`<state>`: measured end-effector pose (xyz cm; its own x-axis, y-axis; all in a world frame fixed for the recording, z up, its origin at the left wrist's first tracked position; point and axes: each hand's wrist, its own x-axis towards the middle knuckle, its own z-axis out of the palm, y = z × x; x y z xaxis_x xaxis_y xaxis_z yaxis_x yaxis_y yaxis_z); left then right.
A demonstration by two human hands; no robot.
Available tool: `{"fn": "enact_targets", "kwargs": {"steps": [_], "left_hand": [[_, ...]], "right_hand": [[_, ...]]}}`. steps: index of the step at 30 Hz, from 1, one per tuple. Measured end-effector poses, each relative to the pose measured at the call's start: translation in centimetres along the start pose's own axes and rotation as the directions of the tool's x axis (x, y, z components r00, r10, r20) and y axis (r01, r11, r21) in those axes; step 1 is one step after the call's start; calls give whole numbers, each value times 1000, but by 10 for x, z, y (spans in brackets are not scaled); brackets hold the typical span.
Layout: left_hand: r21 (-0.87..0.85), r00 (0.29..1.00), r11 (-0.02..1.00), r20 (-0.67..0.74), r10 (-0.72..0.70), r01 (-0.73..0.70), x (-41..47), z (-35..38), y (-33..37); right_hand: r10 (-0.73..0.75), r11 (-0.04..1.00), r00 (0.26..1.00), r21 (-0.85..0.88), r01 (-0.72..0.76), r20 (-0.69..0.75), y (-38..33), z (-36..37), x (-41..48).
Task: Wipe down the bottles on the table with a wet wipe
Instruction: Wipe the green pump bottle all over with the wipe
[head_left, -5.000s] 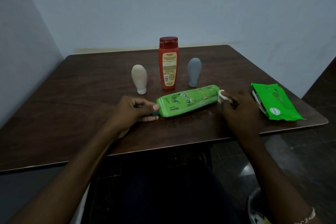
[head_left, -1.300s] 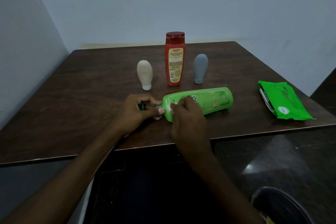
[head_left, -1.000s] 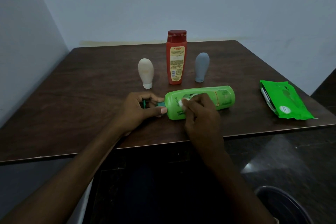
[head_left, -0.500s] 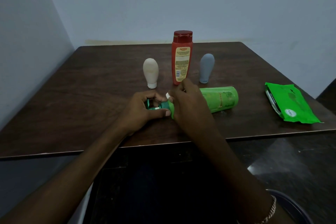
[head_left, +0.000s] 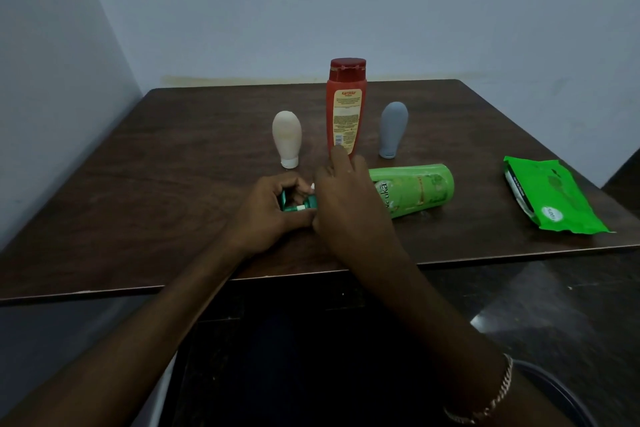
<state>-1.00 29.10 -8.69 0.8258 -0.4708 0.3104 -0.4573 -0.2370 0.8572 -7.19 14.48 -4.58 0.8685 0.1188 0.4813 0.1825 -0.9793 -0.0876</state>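
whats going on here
A person is cleaning a green plastic bottle lying on its side on the dark wooden table. The left hand grips its cap end; the right hand holds a white wet wipe at the neck. A red bottle, cream tube and grey tube stand behind; a green wipes pack lies right.

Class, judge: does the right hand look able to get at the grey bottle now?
Probably yes. The right hand, holding the wet wipe, is over the neck of the green bottle; the grey bottle stands behind, right of the red bottle, nothing between.
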Motion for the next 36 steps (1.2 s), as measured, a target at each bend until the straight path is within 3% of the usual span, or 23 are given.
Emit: {"fn": "enact_targets", "kwargs": {"steps": [13,15,18,20,25,31,36], "left_hand": [[15,1000,1000,-21,3,-3,0,1,-3],[28,1000,1000,-29,11,-10,-1,1,-3],[20,999,1000,-28,24,-24,0,1,-1],[6,999,1000,-24,27,-27,0,1,0],[4,999,1000,-22,25,-25,-1,2,2],[27,998,999,-41,42,-40,-1,1,-3],[11,998,1000,-51,19,-18,-2,3,-2]], "right_hand": [[131,968,985,228,-102,-117,17,14,-22],[238,955,959,215,-203,-155,42,9,-19],[473,878,865,172,-447,-170,97,-6,-18],[526,850,835,146,-507,-161,117,-16,-23],[482,875,869,109,-471,-111,103,-16,-13],[189,951,982,248,-183,-1,14,1,-3],[126,967,992,226,-118,-22,23,5,-5]]}}
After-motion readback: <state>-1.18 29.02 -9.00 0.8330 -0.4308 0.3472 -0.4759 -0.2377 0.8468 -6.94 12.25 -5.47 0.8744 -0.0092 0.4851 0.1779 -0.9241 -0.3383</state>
